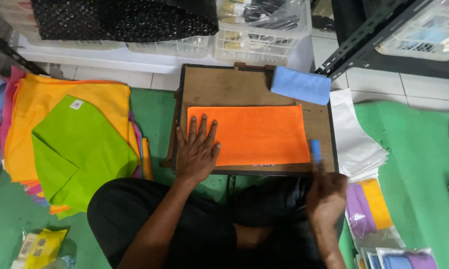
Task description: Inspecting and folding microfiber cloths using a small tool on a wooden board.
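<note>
Far left, on the green floor mat [157, 117]: a stack of cloths [60, 124], mostly orange, with a green cloth [80, 149] folded loosely on top, well apart from the work. Centre: a small wooden table [224, 87] carrying an orange cloth [259, 133], laid flat as a long rectangle that runs nearly from the table's left edge to its right edge and sits close to the near edge. Left hand [197, 152] is open, fingers spread, palm flat on the left end of the orange cloth, pinning it; it grips nothing. A folded blue cloth [300, 84] sits at the table's far right corner, clear of the orange one. Right hand [326, 199] is off the table's near right corner, blurred; a blue strip [316, 149] shows above it at the cloth's right end, but I can't tell whether the hand pinches it or is closed at all. Right of the table: a pile of clear bags [359, 144], then packed cloths [369, 206] in purple and orange. My read: this is a fold or smoothing step. To do it well, keep the left palm flat as the anchor, keep the long edges parallel to the table's near edge, match corners before pressing, then press the crease outward from the pinned end.
</note>
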